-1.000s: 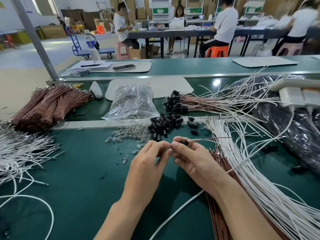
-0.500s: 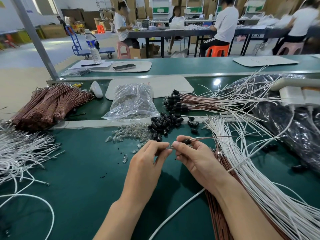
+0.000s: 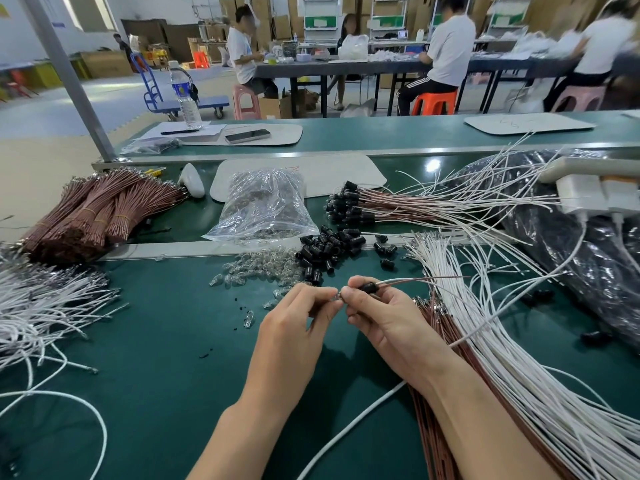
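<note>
Both hands meet over the green table [image 3: 156, 341]. My right hand [image 3: 388, 323] pinches a small black socket [image 3: 369, 287] whose brown and white wires [image 3: 426, 280] trail off to the right. My left hand [image 3: 294, 327] pinches a tiny clear glass bulb [image 3: 336, 296] at the socket's open end. Just beyond the hands lie a pile of loose clear bulbs [image 3: 259, 270] and a heap of black sockets [image 3: 329, 249].
Finished wired sockets [image 3: 349, 206] lie behind, next to a clear bag of bulbs [image 3: 263, 206]. White wires [image 3: 519, 358] and brown wires [image 3: 446, 341] fan out at right, more white wires [image 3: 41, 303] at left, brown bundles [image 3: 93, 209] at far left. People sit at a far table.
The hands have stayed almost in place, the fingertips shifting slightly while bulb and socket are held together.
</note>
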Demonstrator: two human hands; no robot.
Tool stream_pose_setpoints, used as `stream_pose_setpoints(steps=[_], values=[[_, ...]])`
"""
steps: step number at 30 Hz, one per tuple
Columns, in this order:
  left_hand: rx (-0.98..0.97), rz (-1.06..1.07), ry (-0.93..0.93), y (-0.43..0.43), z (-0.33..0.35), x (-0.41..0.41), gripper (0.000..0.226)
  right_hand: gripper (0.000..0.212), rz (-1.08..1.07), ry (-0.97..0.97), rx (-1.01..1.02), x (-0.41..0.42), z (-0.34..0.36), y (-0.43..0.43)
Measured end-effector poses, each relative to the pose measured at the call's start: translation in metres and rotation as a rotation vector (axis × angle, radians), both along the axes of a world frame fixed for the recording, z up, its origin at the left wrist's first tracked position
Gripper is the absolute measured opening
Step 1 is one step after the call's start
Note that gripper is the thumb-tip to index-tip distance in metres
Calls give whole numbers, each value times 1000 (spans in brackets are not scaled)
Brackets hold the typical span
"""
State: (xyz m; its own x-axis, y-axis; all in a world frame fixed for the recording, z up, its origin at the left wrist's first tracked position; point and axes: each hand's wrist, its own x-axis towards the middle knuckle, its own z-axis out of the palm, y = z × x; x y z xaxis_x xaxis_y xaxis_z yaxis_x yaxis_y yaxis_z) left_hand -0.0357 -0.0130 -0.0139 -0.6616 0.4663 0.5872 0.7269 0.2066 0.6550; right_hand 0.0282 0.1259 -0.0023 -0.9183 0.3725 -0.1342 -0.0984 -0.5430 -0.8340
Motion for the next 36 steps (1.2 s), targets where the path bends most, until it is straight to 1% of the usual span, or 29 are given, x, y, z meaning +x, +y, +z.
stream_pose_setpoints(steps=[3, 6, 8, 10, 12, 14, 17, 19, 22, 25, 29, 33, 36], values=[[-40, -7, 20, -1, 0, -1, 8, 29, 7, 1, -10, 0, 0, 0], [-63, -12, 34, -2, 0, -2, 8, 38, 29, 2, -11, 0, 2, 1], [-61, -4, 33, -3, 0, -4, 9, 43, 35, 6, -15, 1, 3, 2], [-50, 12, 36, -4, 0, -5, 8, 43, 9, 0, -28, 1, 4, 4], [-36, 26, 41, -4, 0, -5, 6, 40, -50, -17, -69, 0, 4, 5], [-19, 33, 34, -4, 2, -5, 7, 33, -104, -34, -119, -1, 4, 7], [-5, 35, 15, -3, 2, -5, 10, 22, -122, -39, -148, -1, 4, 8], [-2, 33, 6, -2, 2, -5, 8, 19, -101, -33, -134, 0, 4, 8], [3, 24, 3, -2, 1, -4, 9, 28, -54, -13, -106, 1, 5, 7], [14, 10, 4, -1, 1, -4, 10, 32, -19, 4, -73, 2, 6, 8], [26, 4, -5, 0, 1, -5, 4, 37, 21, 12, -26, 3, 6, 6], [35, 2, -3, 1, -1, -5, 17, 39, 34, 1, -7, 3, 8, 4], [57, -7, -13, 1, 0, -4, 17, 38, 39, -2, 11, 3, 9, 4]])
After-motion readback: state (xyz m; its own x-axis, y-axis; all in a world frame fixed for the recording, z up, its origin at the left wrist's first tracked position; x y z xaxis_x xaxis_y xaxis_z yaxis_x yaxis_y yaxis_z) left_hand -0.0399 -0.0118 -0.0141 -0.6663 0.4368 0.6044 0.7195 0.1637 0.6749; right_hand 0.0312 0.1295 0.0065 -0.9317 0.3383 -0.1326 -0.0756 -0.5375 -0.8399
